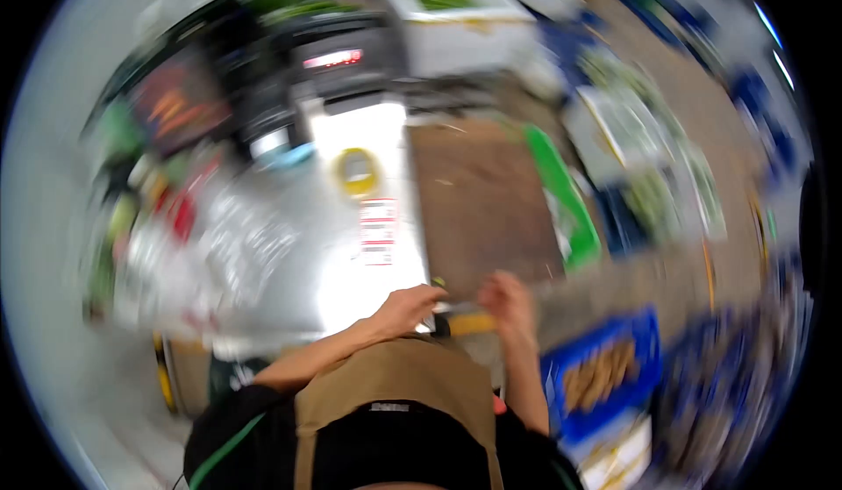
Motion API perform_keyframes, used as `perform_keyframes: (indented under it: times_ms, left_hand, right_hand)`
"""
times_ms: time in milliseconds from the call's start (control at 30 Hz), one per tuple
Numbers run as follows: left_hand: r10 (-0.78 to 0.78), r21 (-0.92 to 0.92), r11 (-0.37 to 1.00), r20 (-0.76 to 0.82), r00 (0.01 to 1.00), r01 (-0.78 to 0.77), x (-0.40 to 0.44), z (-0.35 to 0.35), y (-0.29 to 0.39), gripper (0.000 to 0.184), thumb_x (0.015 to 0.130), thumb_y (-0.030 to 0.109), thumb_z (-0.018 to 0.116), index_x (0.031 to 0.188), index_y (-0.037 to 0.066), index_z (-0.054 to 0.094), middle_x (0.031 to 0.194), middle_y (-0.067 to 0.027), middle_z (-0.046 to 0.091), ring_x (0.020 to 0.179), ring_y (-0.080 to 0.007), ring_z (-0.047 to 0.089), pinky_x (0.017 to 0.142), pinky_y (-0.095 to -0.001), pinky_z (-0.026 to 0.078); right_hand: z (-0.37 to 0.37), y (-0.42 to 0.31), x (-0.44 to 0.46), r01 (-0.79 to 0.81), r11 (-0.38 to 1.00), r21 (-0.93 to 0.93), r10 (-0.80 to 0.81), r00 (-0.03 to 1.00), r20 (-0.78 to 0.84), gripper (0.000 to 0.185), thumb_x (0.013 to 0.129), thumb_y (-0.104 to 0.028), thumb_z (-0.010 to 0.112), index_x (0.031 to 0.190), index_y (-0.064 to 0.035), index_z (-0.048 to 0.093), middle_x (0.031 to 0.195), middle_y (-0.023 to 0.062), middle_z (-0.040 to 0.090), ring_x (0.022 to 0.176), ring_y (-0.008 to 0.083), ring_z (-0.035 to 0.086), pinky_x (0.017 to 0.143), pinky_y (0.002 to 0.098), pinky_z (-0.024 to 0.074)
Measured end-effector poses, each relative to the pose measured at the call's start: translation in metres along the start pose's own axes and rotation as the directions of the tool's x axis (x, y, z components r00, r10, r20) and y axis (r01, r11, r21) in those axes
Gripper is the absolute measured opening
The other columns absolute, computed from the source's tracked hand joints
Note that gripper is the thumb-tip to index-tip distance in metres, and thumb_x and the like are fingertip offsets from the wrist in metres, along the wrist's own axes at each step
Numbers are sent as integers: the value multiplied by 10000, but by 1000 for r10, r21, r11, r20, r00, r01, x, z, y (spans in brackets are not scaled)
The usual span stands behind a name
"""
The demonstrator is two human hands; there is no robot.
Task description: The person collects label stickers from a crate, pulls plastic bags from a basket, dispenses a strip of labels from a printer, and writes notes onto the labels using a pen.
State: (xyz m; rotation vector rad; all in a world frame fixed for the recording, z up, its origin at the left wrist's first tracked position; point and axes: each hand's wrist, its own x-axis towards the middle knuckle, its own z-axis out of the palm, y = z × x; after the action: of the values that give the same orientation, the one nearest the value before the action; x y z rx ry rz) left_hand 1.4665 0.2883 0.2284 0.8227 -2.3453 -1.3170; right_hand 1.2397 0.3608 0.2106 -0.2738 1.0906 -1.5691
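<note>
My left hand (410, 308) is at the near edge of the steel table (298, 279), its fingers curled together. A small yellow-and-dark item shows at its fingertips, too blurred to name. A little to the right, my right hand (509, 304) hovers by the near edge of a brown board (482, 200), smeared by motion. Whether it holds anything cannot be seen. Farther up the steel surface lie a roll of yellow tape (357, 172) and a strip of red-and-white labels (378, 231).
A machine with a red lit display (333, 58) stands behind the tape. Clear plastic bags (228, 244) lie at left. A green tray (566, 200) borders the board. White foam boxes (469, 42) stand behind; a blue crate (645, 350) of brown produce sits lower right.
</note>
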Motion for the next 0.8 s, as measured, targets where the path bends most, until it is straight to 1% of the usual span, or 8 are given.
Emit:
perform_keyframes:
  times_ms: [67, 133, 167, 233, 267, 567, 667, 800]
  left_hand:
    - [-39, 43, 998, -83, 996, 43, 6, 24, -5, 295, 864, 106, 603, 1154, 57, 578, 1021, -138, 633, 920, -301, 631, 797, -383, 507]
    - [-1, 98, 995, -61, 998, 7, 6, 30, 9, 291, 882, 175, 587, 1155, 75, 576, 1039, -140, 615, 979, -319, 598, 826, -413, 488]
    - [-62, 107, 992, -46, 997, 67, 4, 30, 11, 288, 890, 184, 570, 1159, 82, 574, 1041, -140, 609, 1004, -325, 584, 838, -425, 480]
    - [-159, 88, 982, -63, 985, 164, -12, 32, 14, 274, 882, 180, 570, 1140, 87, 588, 1045, -140, 613, 1006, -321, 586, 836, -434, 479]
    - [-232, 74, 968, -86, 969, 238, -23, 29, 27, 272, 878, 188, 573, 1130, 86, 592, 1049, -138, 615, 1008, -321, 585, 835, -434, 479]
    - [-485, -149, 847, -611, 626, 511, -139, 79, -3, 249, 862, 228, 584, 1042, 63, 635, 992, -159, 649, 964, -327, 610, 808, -423, 484]
    - [-643, -316, 728, -623, 446, 608, -179, 108, -15, 236, 840, 212, 605, 1004, 47, 646, 934, -151, 673, 884, -328, 638, 764, -408, 499]
    - [-750, -407, 604, -583, 314, 685, -239, 172, -120, 251, 784, 222, 634, 966, 53, 672, 898, -153, 689, 837, -331, 650, 738, -414, 502]
  right_hand:
    - [-26, -63, 37, 136, 986, -92, -130, 990, 61, 120, 899, -173, 588, 840, -71, 612, 660, -7, 494, 605, 111, 491, 566, 283, 434]
    - [-67, -104, 86, 299, 836, -461, -403, 904, -145, 171, 892, -207, 574, 880, -49, 640, 719, 24, 580, 645, 143, 555, 567, 286, 459]
    - [-90, -126, 122, 274, 846, -457, -348, 934, -84, 211, 898, -231, 574, 907, -35, 653, 744, 41, 601, 648, 156, 566, 565, 289, 458]
    - [-126, -132, 168, 192, 881, -432, -323, 911, -255, 281, 916, -237, 528, 674, -96, 503, 633, -22, 435, 556, 100, 421, 493, 255, 340]
    - [-146, -131, 198, 290, 838, -462, -420, 884, -206, 307, 923, -252, 505, 653, -112, 459, 620, -15, 406, 523, 127, 377, 486, 270, 319]
    - [-155, -70, 276, -288, 721, -630, 188, 957, -222, 342, 956, -307, 489, 682, -105, 458, 563, 26, 440, 445, 154, 402, 406, 291, 340]
    - [-123, -47, 266, -162, 648, -744, 67, 986, -156, 355, 964, -341, 495, 710, -94, 484, 550, 30, 464, 436, 155, 432, 388, 283, 370]
    - [-106, -38, 243, -30, 509, -860, 0, 999, -35, 326, 943, -349, 549, 754, -83, 542, 577, 36, 525, 467, 149, 501, 412, 278, 442]
